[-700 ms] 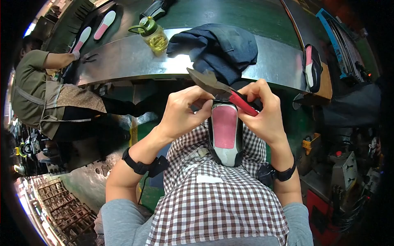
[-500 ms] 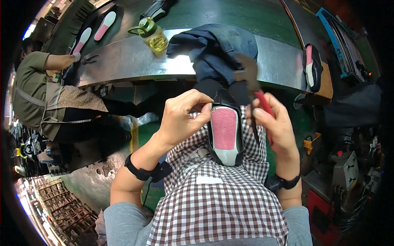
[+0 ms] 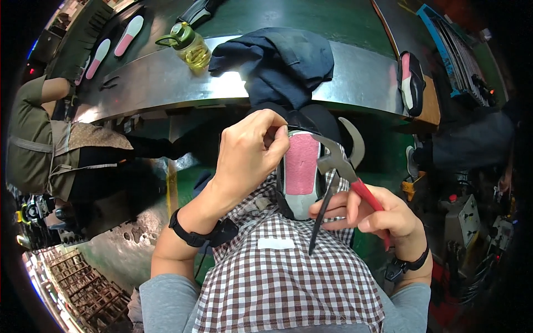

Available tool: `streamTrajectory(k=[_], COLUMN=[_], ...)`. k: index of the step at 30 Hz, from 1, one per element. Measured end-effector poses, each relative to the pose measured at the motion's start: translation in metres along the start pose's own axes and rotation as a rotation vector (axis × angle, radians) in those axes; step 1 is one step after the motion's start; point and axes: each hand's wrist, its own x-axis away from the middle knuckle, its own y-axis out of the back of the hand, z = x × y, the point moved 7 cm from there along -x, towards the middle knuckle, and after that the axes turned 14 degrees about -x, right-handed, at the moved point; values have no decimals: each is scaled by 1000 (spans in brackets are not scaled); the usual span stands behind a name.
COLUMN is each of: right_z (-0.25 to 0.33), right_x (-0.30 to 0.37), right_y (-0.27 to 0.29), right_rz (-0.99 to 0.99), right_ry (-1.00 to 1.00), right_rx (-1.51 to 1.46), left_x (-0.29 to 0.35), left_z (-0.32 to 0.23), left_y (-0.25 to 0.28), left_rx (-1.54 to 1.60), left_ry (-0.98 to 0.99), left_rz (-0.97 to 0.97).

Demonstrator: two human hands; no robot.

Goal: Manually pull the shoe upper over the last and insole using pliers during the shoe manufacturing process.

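Observation:
Upside down across my lap lies a black shoe upper on a last, its pink and white insole [image 3: 301, 166] facing up. My left hand [image 3: 247, 150] pinches the black edge of the upper [image 3: 300, 121] at the far end, fingertips pressed together. In my right hand [image 3: 383, 213] is a pair of lasting pincers [image 3: 337, 162] with one red handle and one black handle. Its curved jaws are spread wide over the right side of the insole. Several fingers of that hand reach between the handles, and the black handle hangs over my checked apron [image 3: 288, 277].
A metal-edged bench [image 3: 150, 83] runs across the far side, carrying a dark blue cloth [image 3: 277, 61], a green-lidded bottle [image 3: 191, 50], loose insoles [image 3: 129, 36] and another shoe [image 3: 411, 83] at right. A co-worker [image 3: 33, 139] is at the left.
My right hand has come lower and turned, and the pincers have swung left over the insole with their jaws apart. The left hand keeps its pinch. The whole view has shifted slightly.

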Motion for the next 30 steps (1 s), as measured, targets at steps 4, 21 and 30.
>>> streamTrajectory(k=[4, 21, 30], right_z=[-3, 33, 33], right_x=[-3, 4, 3], right_y=[-4, -20, -21], right_rz=[-5, -235, -371], right_ry=[-94, -269, -260], right_rx=[-216, 208, 301], left_x=[2, -3, 0], left_z=[-4, -19, -23], left_y=[-1, -2, -6], left_rx=[-17, -119, -182], left_ry=[15, -76, -104], left_rz=[11, -56, -89])
